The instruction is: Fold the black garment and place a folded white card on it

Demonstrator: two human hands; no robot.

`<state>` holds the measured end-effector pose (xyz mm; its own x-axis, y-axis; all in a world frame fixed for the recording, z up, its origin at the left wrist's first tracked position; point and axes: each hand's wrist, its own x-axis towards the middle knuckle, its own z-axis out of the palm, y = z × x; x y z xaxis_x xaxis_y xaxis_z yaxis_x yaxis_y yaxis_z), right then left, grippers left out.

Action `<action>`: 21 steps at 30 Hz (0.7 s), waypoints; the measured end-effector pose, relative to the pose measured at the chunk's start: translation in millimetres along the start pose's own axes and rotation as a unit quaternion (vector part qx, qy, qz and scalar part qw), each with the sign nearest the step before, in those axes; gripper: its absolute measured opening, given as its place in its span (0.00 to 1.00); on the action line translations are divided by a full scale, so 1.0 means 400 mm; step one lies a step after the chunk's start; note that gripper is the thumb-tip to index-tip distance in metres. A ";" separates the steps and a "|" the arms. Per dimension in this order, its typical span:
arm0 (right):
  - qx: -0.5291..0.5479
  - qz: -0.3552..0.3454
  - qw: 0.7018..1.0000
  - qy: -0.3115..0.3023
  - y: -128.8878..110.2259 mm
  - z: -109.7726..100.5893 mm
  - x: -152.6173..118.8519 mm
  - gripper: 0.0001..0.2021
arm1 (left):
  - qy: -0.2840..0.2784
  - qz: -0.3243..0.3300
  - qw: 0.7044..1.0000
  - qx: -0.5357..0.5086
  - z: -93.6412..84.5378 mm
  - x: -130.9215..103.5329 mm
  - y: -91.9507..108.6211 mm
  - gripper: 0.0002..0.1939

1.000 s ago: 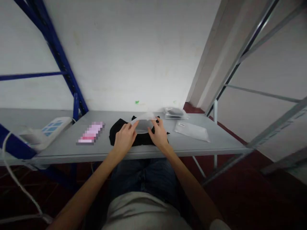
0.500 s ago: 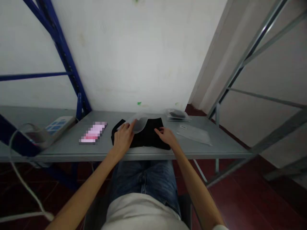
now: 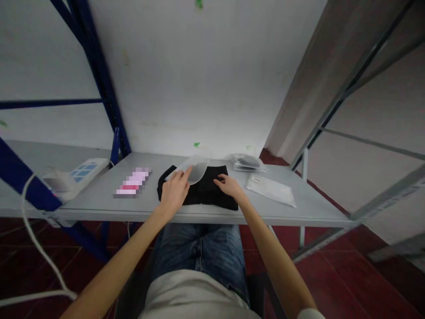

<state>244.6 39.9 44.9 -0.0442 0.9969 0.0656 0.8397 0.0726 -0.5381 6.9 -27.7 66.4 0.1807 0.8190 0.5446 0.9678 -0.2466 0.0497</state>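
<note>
A folded black cloth item [image 3: 212, 195] lies on the grey table near its front edge. On its upper left part rests a translucent curved sheet [image 3: 199, 172], partly over the black fabric. My left hand [image 3: 175, 190] is on the left side of the cloth, its fingers on the sheet with the index finger stretched out and apart from the others. At the right part of the cloth is my right hand [image 3: 229, 185], fingers curled and thumb reaching onto the fabric, with a gap between thumb and index finger.
A stack of clear packets [image 3: 247, 163] stands at the back right, with a flat translucent bag [image 3: 270, 189] before it. A phone with a blurred screen [image 3: 133, 182] and a white device [image 3: 83, 175] lie left. Blue and grey metal posts flank the table [image 3: 318, 208].
The camera view has shifted slightly. Both hands stay in nearly the same place on the cloth and sheet.
</note>
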 end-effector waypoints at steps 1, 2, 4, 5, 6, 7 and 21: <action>-0.003 0.002 1.000 0.000 -0.003 0.001 0.004 0.25 | -0.001 0.001 1.000 -0.001 0.001 0.000 -0.001 0.30; -0.009 0.006 1.000 0.001 -0.006 0.002 0.010 0.26 | -0.001 0.001 1.000 -0.002 0.002 0.000 -0.001 0.30; -0.021 0.019 1.000 -0.009 -0.011 0.002 0.022 0.25 | -0.002 0.001 1.000 -0.005 0.003 0.000 -0.001 0.30; -0.025 0.025 0.999 -0.020 -0.013 0.001 0.028 0.23 | -0.001 0.000 1.000 -0.006 0.003 0.000 -0.001 0.30; -0.026 0.026 0.999 -0.032 -0.014 0.000 0.034 0.22 | 0.001 -0.002 1.000 -0.006 0.003 0.000 -0.001 0.30; -0.023 0.025 0.998 -0.044 -0.014 -0.002 0.039 0.21 | 0.000 -0.003 1.000 -0.006 0.001 0.000 0.000 0.30; 0.141 0.068 0.983 -0.097 -0.039 -0.020 0.029 0.33 | -0.043 -0.018 0.999 -0.010 -0.025 0.002 0.016 0.31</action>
<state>235.4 50.0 60.7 -0.0675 0.9833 -0.1690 0.6625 -0.0824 -0.7445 11.4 -33.9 75.6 0.1609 0.8686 0.4687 0.9704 -0.2260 0.0857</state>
